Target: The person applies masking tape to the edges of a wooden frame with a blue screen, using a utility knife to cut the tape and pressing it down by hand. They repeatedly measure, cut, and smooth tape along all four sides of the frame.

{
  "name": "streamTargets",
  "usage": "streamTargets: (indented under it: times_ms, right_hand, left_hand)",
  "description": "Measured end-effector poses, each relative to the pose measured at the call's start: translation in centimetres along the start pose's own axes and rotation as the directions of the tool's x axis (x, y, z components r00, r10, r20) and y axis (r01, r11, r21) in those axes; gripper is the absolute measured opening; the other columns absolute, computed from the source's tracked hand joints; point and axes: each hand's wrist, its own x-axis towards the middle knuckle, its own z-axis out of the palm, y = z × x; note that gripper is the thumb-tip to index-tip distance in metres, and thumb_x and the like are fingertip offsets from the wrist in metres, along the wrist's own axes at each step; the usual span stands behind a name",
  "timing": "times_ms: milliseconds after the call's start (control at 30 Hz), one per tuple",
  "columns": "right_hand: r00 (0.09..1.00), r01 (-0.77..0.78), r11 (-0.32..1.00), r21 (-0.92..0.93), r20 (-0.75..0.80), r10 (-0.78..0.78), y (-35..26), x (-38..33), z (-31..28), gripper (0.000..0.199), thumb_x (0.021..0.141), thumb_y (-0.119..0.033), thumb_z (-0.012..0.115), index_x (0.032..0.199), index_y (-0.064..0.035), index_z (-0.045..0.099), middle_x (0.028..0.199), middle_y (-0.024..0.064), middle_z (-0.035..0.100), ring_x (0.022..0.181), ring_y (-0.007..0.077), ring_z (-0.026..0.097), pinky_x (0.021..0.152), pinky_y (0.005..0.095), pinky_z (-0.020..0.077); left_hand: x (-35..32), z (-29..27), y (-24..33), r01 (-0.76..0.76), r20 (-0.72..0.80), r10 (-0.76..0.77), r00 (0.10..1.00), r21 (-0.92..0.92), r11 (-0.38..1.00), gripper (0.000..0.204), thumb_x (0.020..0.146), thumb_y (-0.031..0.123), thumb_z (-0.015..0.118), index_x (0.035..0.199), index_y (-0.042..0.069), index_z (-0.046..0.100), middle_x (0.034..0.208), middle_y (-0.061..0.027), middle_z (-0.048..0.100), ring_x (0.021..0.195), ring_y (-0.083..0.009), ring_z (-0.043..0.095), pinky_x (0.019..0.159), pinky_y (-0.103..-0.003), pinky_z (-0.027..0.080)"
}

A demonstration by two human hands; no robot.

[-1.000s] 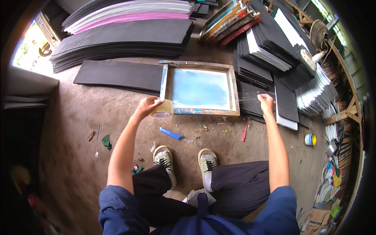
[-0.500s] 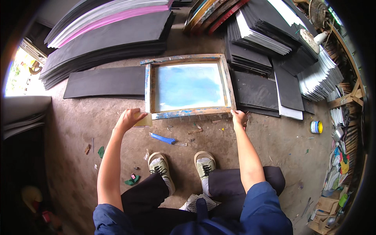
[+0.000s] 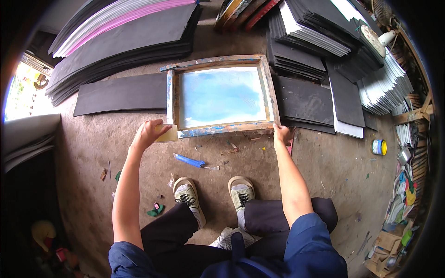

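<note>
Wooden screen-printing frame looks stiff and light – best gripped at near corners; left hand clamps a yellowish squeegee, right hand pinches the frame corner

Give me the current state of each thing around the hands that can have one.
Wooden-framed printing screen with blue mesh: flat on the floor, held at both near corners.
Left hand: gripping a pale yellow flat pad at the frame's corner.
Right hand: fingers on the frame's near right corner.
Blue stick: loose on the floor.
</note>
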Motion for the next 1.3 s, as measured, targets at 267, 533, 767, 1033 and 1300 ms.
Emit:
streamTargets:
  times_ms: [267, 533, 767, 1033, 1300]
  right_hand:
    - [0.996, -0.078, 0.989, -0.126, -0.057, 0.071, -2.6, -2.4, -0.3, 0.035, 0.077, -0.037, 0.065, 0.102, -0.0126, 0.065, 0.120, 0.0161, 0.055, 0.128, 0.0365, 0.025, 0.100, 0.0658, 0.0119]
    - [0.997, -0.082, 0.994, -0.067, -0.021, 0.081, -2.5, -2.6, 0.1, 0.038, 0.078, -0.037, 0.063, 0.104, -0.0101, 0.064, 0.118, 0.0184, 0.055, 0.122, 0.0374, 0.037, 0.100, 0.0636, 0.0139]
    - [0.978, -0.132, 0.978, -0.159, -0.183, 0.103, -2.0, -1.0, 1.2, 0.044, 0.078, -0.036, 0.062, 0.107, -0.0022, 0.061, 0.118, 0.0195, 0.055, 0.119, 0.0389, 0.041, 0.100, 0.0623, 0.0198]
    - [0.989, 0.070, 0.826, -0.559, 0.148, 0.016, -5.2, -3.1, -0.8, 0.048, 0.085, -0.045, 0.051, 0.116, -0.0081, 0.056, 0.125, 0.0122, 0.051, 0.118, 0.0341, 0.046, 0.096, 0.0543, 0.0345]
    - [0.995, 0.084, 0.742, -0.665, 0.094, -0.028, -4.7, -0.7, -0.9, 0.043, 0.086, -0.043, 0.054, 0.107, -0.0061, 0.060, 0.114, 0.0123, 0.059, 0.103, 0.0290, 0.058, 0.084, 0.0470, 0.0457]
  left_hand:
    - [-0.4, 0.0, -1.0, -0.032, -0.026, 0.031, 0.999, -0.019, 0.999, 0.046, 0.080, 0.043, 0.062, 0.076, -0.003, 0.061, 0.068, -0.0215, 0.059, 0.067, -0.0374, 0.058, 0.063, -0.041, 0.046]
    - [-0.1, -0.1, -1.2, -0.061, -0.056, 0.059, 0.997, -0.037, 0.997, 0.045, 0.079, 0.041, 0.063, 0.073, -0.003, 0.061, 0.065, -0.0208, 0.057, 0.062, -0.0369, 0.056, 0.060, -0.040, 0.045]
    - [-0.2, -0.1, -0.7, -0.056, -0.026, 0.055, 0.998, -0.047, 0.997, 0.042, 0.079, 0.039, 0.064, 0.073, -0.003, 0.060, 0.064, -0.0203, 0.057, 0.060, -0.0353, 0.056, 0.059, -0.039, 0.045]
    - [-0.3, -1.0, -2.6, -0.020, -0.080, 0.014, 0.997, -0.079, 0.997, 0.060, 0.077, 0.058, 0.056, 0.070, -0.001, 0.058, 0.060, -0.0137, 0.052, 0.073, -0.0290, 0.058, 0.090, -0.046, 0.034]
    - [-0.5, -1.4, -2.0, 0.027, 0.034, -0.020, 0.999, -0.228, 0.973, 0.060, 0.078, 0.055, 0.057, 0.075, -0.005, 0.059, 0.069, -0.0188, 0.059, 0.068, -0.0327, 0.058, 0.069, -0.039, 0.045]
